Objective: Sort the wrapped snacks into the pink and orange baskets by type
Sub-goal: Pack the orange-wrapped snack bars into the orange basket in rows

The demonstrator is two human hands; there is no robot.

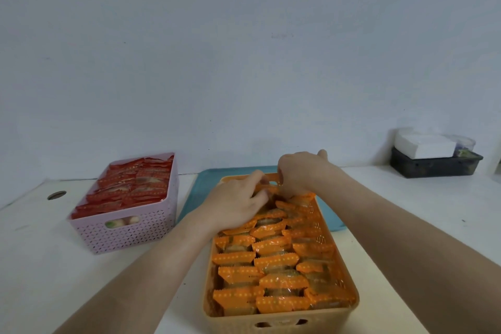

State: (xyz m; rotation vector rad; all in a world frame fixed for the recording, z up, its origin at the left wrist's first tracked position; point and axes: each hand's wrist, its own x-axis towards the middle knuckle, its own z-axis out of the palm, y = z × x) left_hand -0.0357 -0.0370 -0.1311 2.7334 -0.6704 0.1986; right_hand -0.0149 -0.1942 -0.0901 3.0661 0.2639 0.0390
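Observation:
An orange basket point(349, 309) stands in front of me, packed with rows of orange-wrapped snacks point(276, 263). Both hands are at its far end. My left hand point(235, 203) lies on the top rows with its fingers curled down among the wrappers. My right hand point(298, 171) reaches over the far rim, fingers curled on an orange-wrapped snack there. A pink basket point(127, 233) to the left is full of red-wrapped snacks point(130, 187).
A teal tray point(195, 198) lies under the far end of the orange basket. A dark bin point(433, 165) holding a white block sits at the back right by the wall. The white table has a round hole point(56, 195) at the far left.

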